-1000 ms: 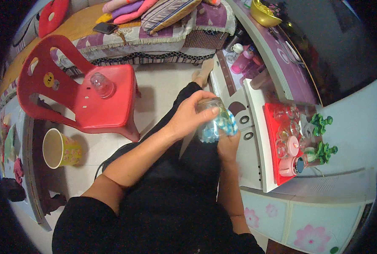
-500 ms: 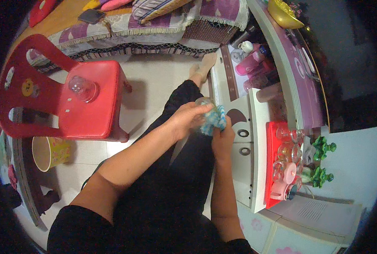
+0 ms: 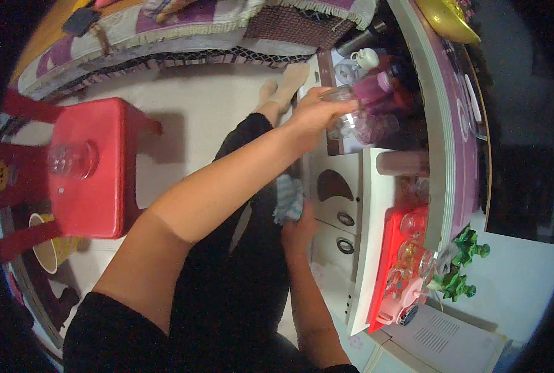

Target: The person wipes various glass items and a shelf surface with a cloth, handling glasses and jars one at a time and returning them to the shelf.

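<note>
My left hand (image 3: 319,117) reaches into the cabinet's open shelf, fingers curled round a clear glass (image 3: 340,94). Motion blurs the glass, and my fingers hide part of it. Right by it stand a pink bottle (image 3: 374,88) and a clear, pinkish cup (image 3: 381,127); I cannot tell whether the glass touches them. Lower down, in front of the cabinet doors, my right hand (image 3: 300,229) is closed on a blue-and-white checked cloth (image 3: 289,199) hanging over my dark trousers.
A red chair (image 3: 96,205) on the left bears a clear lidded container (image 3: 72,159). Behind it stands a yellow bin (image 3: 45,248). At right, a red tray (image 3: 379,292) carries several glasses and a pink pot (image 3: 398,304). A white jug (image 3: 366,58) sits deeper in the shelf.
My left hand has moved away from the cloth, up and right into the shelf with the glass. The cloth has come down and left in my right hand. The view has shifted right.
</note>
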Tool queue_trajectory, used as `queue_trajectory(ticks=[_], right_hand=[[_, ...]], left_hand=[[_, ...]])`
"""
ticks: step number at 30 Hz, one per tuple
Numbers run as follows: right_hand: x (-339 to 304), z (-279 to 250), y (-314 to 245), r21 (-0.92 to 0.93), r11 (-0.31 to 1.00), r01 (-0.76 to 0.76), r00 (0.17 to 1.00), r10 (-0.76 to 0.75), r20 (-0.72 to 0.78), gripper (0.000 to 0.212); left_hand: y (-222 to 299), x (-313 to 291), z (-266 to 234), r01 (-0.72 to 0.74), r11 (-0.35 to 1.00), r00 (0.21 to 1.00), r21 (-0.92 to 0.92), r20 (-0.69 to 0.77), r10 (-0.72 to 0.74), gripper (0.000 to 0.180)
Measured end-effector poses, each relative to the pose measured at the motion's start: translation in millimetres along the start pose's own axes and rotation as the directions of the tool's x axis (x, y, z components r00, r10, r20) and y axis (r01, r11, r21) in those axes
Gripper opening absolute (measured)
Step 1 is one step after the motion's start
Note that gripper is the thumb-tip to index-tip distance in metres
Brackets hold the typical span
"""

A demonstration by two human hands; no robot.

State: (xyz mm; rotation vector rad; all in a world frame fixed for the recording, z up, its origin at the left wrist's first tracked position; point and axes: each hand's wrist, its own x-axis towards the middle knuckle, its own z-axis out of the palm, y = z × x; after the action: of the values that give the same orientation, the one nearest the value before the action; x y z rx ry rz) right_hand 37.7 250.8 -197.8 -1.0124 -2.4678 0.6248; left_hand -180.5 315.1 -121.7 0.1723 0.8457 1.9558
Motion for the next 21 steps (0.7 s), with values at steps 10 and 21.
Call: queue_trajectory(ticks=[10, 21], right_hand=[[3, 5, 7, -0.041, 0.999, -0.006, 0.999, 0.008, 0.042, 0.035], [-11, 19, 24, -0.13, 0.988, -0.085, 0.88, 0.136, 0.455, 0.061]], left_hand=[[-58, 93, 100, -0.139, 0.966, 0.988, 0.22, 0.092, 0.121, 0.059], [-148, 166, 160, -0.778, 0.399, 0.628, 0.486, 0.637, 0.447, 0.036]])
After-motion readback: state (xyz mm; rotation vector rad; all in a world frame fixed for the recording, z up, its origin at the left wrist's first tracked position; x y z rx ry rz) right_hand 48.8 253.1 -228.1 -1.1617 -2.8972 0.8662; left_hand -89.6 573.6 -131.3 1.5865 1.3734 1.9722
